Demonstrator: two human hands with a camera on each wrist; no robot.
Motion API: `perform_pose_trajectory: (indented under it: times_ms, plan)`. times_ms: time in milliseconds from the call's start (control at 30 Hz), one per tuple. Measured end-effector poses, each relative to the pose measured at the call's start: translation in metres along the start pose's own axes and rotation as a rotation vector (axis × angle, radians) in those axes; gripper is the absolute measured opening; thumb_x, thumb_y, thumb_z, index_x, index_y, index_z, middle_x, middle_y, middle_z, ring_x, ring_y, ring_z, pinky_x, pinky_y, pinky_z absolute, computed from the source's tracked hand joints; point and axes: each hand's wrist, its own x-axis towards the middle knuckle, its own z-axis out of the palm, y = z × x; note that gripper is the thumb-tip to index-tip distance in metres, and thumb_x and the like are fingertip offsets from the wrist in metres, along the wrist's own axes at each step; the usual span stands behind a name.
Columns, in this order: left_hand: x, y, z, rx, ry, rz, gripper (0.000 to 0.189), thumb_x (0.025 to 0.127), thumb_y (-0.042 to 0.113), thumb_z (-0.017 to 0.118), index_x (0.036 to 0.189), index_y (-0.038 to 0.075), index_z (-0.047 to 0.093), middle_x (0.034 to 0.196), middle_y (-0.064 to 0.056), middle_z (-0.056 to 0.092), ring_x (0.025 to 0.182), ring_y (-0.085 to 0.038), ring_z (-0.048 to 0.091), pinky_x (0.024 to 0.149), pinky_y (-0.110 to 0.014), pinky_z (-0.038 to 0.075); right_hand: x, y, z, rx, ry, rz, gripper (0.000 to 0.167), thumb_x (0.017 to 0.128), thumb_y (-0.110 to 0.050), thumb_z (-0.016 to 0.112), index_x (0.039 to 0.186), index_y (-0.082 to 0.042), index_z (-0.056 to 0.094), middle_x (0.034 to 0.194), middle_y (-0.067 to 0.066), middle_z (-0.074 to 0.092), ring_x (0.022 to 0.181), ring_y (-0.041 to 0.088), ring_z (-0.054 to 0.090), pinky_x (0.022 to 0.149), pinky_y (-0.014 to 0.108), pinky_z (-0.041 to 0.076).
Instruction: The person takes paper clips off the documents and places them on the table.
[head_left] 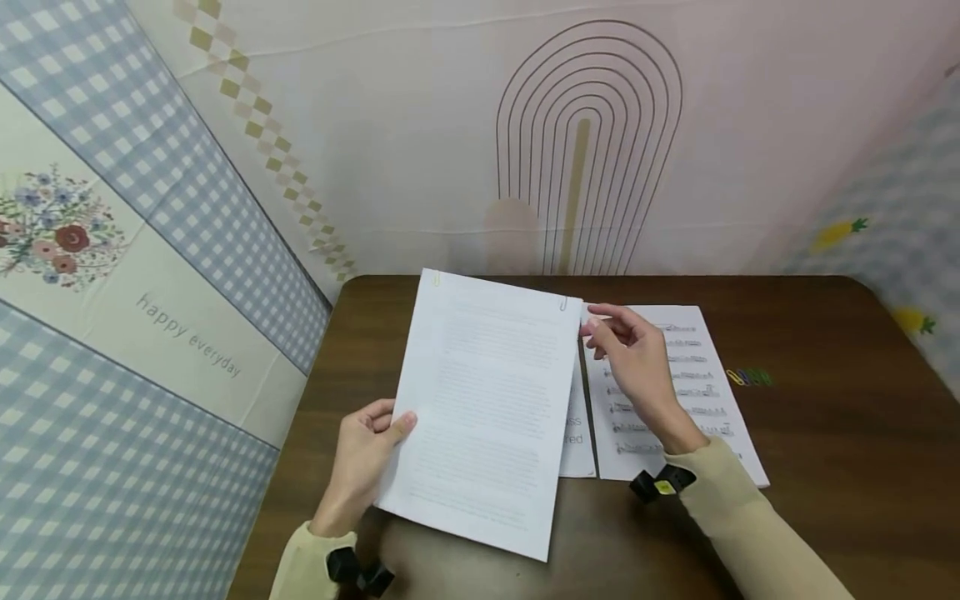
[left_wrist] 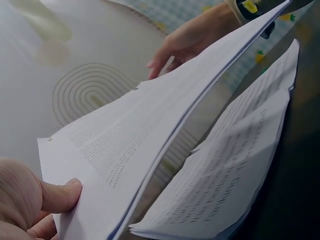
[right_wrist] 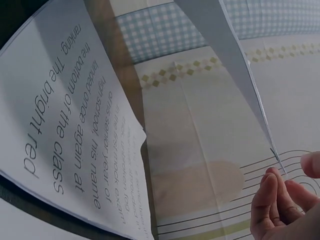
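Observation:
My left hand (head_left: 367, 450) grips a stack of printed sheets (head_left: 480, 417) by its left edge, thumb on top, holding it tilted above the table. A yellow paper clip (head_left: 437, 280) sits on the stack's top left corner. Another paper clip (head_left: 563, 303), dark-looking, is at the top right corner. Beside that corner is my right hand (head_left: 637, 358), its fingers loosely bent. In the right wrist view its fingertips (right_wrist: 270, 185) are right by the corner, with the thumb apart from them.
Under and right of the raised stack lie large-print pages (right_wrist: 65, 115) and sheet music (head_left: 697, 392) on the brown table (head_left: 840, 433). Several coloured paper clips (head_left: 750, 377) lie right of the music. A patterned cloth (head_left: 420, 125) hangs behind the table.

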Motion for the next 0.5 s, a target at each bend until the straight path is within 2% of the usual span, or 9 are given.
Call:
perform_pose_trajectory:
  times_ms: [67, 167, 333, 500]
  plan:
    - [-0.002, -0.003, 0.004, -0.006, -0.017, 0.005, 0.026, 0.101, 0.002, 0.075, 0.124, -0.009, 0.074, 0.097, -0.017, 0.085, 0.070, -0.013, 0.077, 0.062, -0.027, 0.060, 0.000, 0.000, -0.001, 0.007, 0.004, -0.008, 0.033, 0.110, -0.023, 0.066, 0.140, -0.007, 0.069, 0.098, -0.009, 0.077, 0.078, 0.007, 0.067, 0.069, 0.019, 0.053]
    - [-0.003, -0.007, 0.008, -0.016, -0.038, 0.007, 0.025, 0.100, 0.000, 0.075, 0.124, -0.009, 0.074, 0.096, -0.019, 0.085, 0.069, -0.013, 0.077, 0.062, -0.027, 0.060, -0.001, 0.002, -0.002, -0.005, 0.008, -0.009, 0.035, 0.109, -0.022, 0.068, 0.142, -0.008, 0.068, 0.097, -0.015, 0.073, 0.078, 0.008, 0.067, 0.069, 0.019, 0.052]
    - [-0.005, -0.011, 0.016, -0.018, -0.065, -0.001, 0.023, 0.100, 0.000, 0.075, 0.121, -0.009, 0.075, 0.094, -0.020, 0.084, 0.068, -0.014, 0.077, 0.061, -0.027, 0.060, -0.004, 0.007, -0.005, -0.035, 0.010, 0.003, 0.035, 0.107, -0.021, 0.070, 0.140, -0.008, 0.070, 0.095, -0.007, 0.070, 0.077, 0.010, 0.065, 0.065, 0.019, 0.048]
    - [-0.011, -0.016, 0.022, 0.000, -0.097, -0.010, 0.023, 0.100, 0.001, 0.075, 0.121, -0.007, 0.075, 0.095, -0.022, 0.084, 0.069, -0.017, 0.077, 0.060, -0.029, 0.060, -0.010, 0.014, -0.009, -0.063, 0.012, 0.024, 0.030, 0.106, -0.022, 0.073, 0.132, -0.009, 0.075, 0.091, 0.000, 0.062, 0.079, 0.013, 0.055, 0.065, 0.019, 0.045]
